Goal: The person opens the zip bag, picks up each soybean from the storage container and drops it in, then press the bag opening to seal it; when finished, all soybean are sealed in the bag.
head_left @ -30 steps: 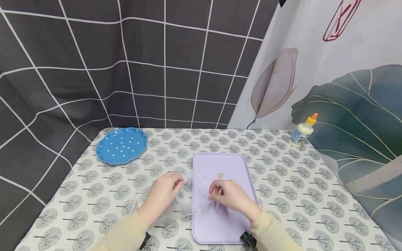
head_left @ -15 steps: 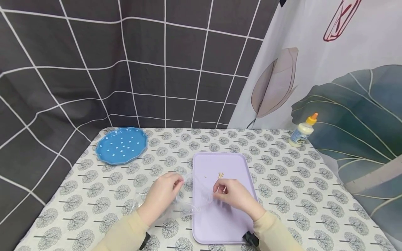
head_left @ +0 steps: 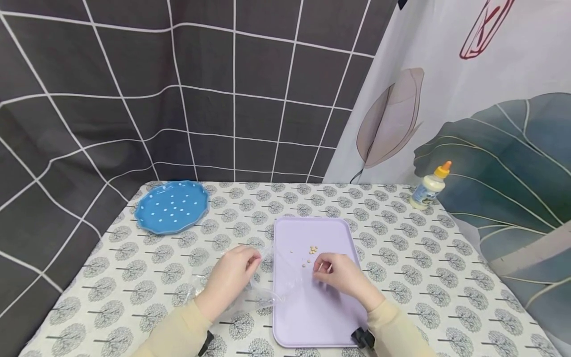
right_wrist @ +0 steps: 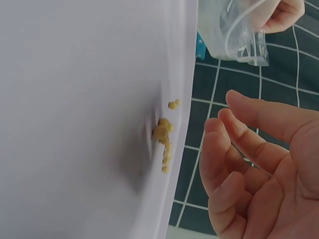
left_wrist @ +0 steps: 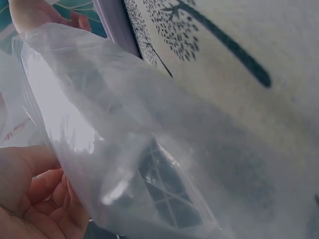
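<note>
My left hand (head_left: 232, 277) pinches the edge of a clear plastic bag (left_wrist: 124, 139), which stretches over the tablecloth and the left side of the lilac tray (head_left: 318, 322). Over that tray my right hand (head_left: 341, 277) has loosely bent fingers; in the right wrist view a gap separates thumb and fingertips, with nothing between them. Small yellow beans (head_left: 314, 249), like soybeans, lie in a cluster near the tray's middle. Two stray beans (head_left: 306, 264) show just left of the right fingertips. The right wrist view shows several beans (right_wrist: 162, 132), somewhat blurred. What the bag contains cannot be made out.
A blue plate (head_left: 173, 208) with white dots stands at the back left. Toward the back right is a small bottle (head_left: 428, 191) with a yellow and orange cap. Tree-patterned cloth (head_left: 241, 325) covers the table, and a dark grid curtain (head_left: 200, 99) hangs behind.
My right hand has moved slightly right, away from the bag, whose right edge it was touching. Two more beans now show beside its fingertips. The left hand has stayed in place on the bag.
</note>
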The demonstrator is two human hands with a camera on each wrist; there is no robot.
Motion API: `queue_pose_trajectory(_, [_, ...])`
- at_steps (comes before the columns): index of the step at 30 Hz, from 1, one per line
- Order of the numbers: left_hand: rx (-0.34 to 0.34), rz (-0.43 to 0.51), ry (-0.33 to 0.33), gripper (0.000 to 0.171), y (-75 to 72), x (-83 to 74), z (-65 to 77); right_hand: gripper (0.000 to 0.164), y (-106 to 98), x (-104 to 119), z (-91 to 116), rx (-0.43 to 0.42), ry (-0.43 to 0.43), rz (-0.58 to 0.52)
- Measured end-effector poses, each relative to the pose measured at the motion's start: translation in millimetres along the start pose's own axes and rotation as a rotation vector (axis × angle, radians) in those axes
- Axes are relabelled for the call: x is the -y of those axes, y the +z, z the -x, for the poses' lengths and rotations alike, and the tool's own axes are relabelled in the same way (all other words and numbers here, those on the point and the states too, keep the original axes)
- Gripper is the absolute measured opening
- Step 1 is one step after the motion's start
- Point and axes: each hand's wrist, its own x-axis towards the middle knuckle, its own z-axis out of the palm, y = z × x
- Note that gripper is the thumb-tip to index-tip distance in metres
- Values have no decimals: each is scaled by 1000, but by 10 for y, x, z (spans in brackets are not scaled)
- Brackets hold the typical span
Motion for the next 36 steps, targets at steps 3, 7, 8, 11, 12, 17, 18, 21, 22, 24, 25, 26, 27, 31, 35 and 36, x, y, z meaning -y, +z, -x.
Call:
queue_pose_trajectory(3, [-3, -6, 4, 5, 2, 3, 0, 12, -13, -31, -3, 4, 20, -3])
queue_pose_trajectory(7, [-6, -12, 9, 4, 0, 3, -2, 11, -33, -61, -3, 9, 33, -6])
queue_pose_trajectory(8, [-5, -10, 10, 4, -3, 2, -2, 11, -38, -68, -4, 10, 33, -12])
queue_pose_trajectory(11, [-9, -7, 18, 4, -13, 0, -3, 11, -52, -83, -7, 16, 26, -20])
queue_pose_trajectory(12, [-10, -5, 21, 4, -16, -1, -2, 11, -54, -88, -10, 19, 26, -23])
queue_pose_trajectory(17, [-11, -1, 25, 3, -22, -1, -2, 14, -64, -137, -21, 33, 20, -31])
queue_pose_trajectory(18, [-10, -1, 24, 3, -23, -2, -3, 15, -63, -147, -25, 33, 22, -30])
queue_pose_trajectory(21, [-10, -1, 19, 3, -20, 0, -8, 16, -58, -163, -34, 31, 44, -14])
queue_pose_trajectory(22, [-10, -1, 17, 3, -22, 0, -7, 16, -53, -167, -37, 28, 57, -1])
queue_pose_trajectory(24, [-13, -3, 19, 3, -20, 1, -9, 16, -44, -168, -38, 26, 90, 21])
queue_pose_trajectory(25, [-12, -3, 19, 3, -19, 2, -8, 16, -39, -168, -38, 25, 103, 32])
queue_pose_trajectory(26, [-9, -3, 19, 3, -20, 1, -7, 16, -33, -170, -38, 24, 115, 42])
queue_pose_trajectory(27, [-7, -1, 17, 4, -20, 1, -6, 17, -28, -172, -38, 25, 124, 50])
queue_pose_trajectory(31, [5, 2, 6, 4, -22, -6, 0, 17, -9, -182, -47, 31, 135, 60])
queue_pose_trajectory(35, [7, 0, 4, 4, -28, -13, 1, 19, 12, -192, -54, 40, 143, 76])
queue_pose_trajectory(36, [7, 1, 3, 4, -28, -14, 1, 19, 18, -192, -55, 41, 146, 86])
